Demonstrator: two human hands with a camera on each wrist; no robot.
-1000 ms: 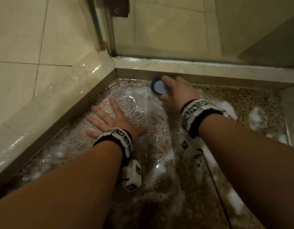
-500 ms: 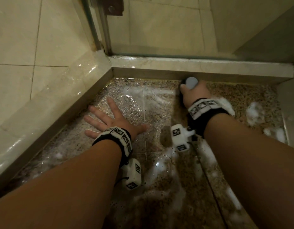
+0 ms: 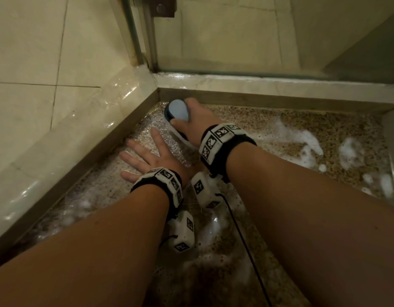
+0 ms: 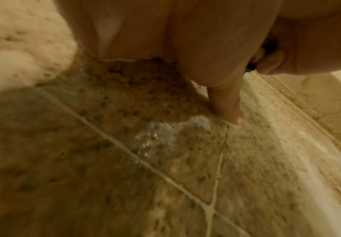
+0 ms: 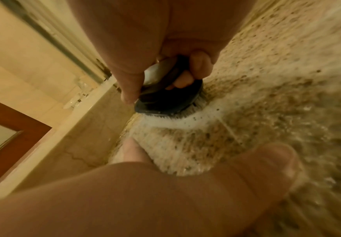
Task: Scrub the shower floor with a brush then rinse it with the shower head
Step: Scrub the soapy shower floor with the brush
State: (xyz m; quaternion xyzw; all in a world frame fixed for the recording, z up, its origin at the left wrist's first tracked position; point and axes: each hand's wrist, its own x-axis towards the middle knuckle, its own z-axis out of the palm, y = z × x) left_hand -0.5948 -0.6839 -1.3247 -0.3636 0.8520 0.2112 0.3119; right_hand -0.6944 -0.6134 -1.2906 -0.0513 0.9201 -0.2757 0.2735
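Note:
A dark blue brush (image 3: 176, 111) with a pale top presses its bristles (image 5: 177, 117) into white foam on the speckled shower floor (image 3: 269, 125), close to the far left corner. My right hand (image 3: 192, 124) grips its handle, fingers (image 5: 201, 64) curled round it. My left hand (image 3: 147, 157) lies flat on the wet floor just in front of the brush, fingers spread; its thumb (image 4: 226, 109) touches the tile by a grout line. No shower head is in view.
A raised cream marble curb (image 3: 81, 134) runs along the left and another curb (image 3: 269, 84) across the far side, under a glass door (image 3: 247, 41) with a metal frame. Foam patches (image 3: 302, 142) lie on the floor to the right.
My right hand has swept the brush from the middle of the far edge leftward into the corner, near my left hand. The left hand stays flat on the floor.

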